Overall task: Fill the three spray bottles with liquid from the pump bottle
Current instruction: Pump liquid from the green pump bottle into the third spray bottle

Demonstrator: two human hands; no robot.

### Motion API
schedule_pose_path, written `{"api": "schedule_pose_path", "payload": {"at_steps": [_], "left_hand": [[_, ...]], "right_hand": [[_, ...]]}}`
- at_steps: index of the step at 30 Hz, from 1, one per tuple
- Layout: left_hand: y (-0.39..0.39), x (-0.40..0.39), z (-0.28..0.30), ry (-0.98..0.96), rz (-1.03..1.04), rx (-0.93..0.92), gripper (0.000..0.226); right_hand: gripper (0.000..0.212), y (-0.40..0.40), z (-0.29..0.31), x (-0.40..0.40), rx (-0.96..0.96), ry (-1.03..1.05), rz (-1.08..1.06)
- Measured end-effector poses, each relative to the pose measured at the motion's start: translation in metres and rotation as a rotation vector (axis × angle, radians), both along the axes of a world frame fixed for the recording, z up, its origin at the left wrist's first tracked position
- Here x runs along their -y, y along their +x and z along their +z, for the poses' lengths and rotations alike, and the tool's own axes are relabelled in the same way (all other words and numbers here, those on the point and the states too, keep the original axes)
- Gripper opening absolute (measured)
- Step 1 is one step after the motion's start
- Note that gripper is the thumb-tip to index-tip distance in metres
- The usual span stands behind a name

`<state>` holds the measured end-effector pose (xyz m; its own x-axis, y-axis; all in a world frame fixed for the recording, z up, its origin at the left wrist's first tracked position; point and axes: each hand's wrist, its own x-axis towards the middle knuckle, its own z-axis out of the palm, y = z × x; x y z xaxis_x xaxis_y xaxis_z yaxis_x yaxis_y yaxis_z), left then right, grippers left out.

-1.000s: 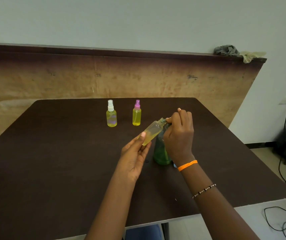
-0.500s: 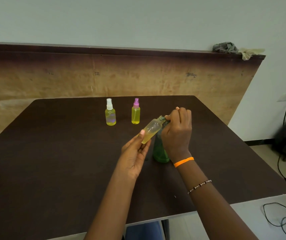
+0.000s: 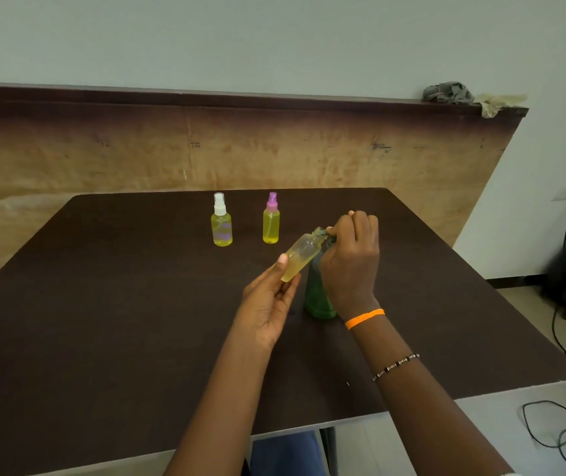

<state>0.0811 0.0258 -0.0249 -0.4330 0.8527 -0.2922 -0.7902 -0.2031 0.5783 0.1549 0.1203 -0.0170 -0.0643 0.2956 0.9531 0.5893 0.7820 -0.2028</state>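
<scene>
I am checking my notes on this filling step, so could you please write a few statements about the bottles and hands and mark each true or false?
1. The left hand holds an uncapped bottle tilted toward the green pump bottle. True.
2. The right hand rests flat on the table. False: it is on top of the pump bottle.
3. Two capped spray bottles, white-capped and pink-capped, stand upright. True.
4. The standing bottles are empty. False: both hold yellow liquid.
5. The uncapped bottle is full. False: only partly filled.
</scene>
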Motion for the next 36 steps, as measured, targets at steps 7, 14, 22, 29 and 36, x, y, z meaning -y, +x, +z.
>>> {"api": "schedule_pose_path", "payload": {"at_steps": [7, 14, 22, 29, 36], "left_hand": [[0.002, 0.001, 0.004, 0.027, 0.009, -0.006, 0.009], [0.002, 0.002, 0.003, -0.005, 0.005, -0.001, 0.009], [0.004, 0.001, 0.008, 0.012, 0.001, -0.009, 0.009], [0.002, 0.000, 0.003, -0.008, -0.008, -0.009, 0.009], [0.002, -0.002, 0.006, 0.011, -0.010, -0.014, 0.011]], "right_hand": [[0.019, 0.002, 0.010, 0.002, 0.058, -0.032, 0.023], [0.024, 0.003, -0.004, -0.002, 0.026, 0.024, -0.005], [0.019, 0.005, 0.014, -0.001, 0.085, -0.038, 0.036], [0.019, 0.005, 0.002, -0.009, 0.078, 0.015, 0.006], [0.019, 0.006, 0.017, -0.007, 0.110, -0.016, 0.039]]}}
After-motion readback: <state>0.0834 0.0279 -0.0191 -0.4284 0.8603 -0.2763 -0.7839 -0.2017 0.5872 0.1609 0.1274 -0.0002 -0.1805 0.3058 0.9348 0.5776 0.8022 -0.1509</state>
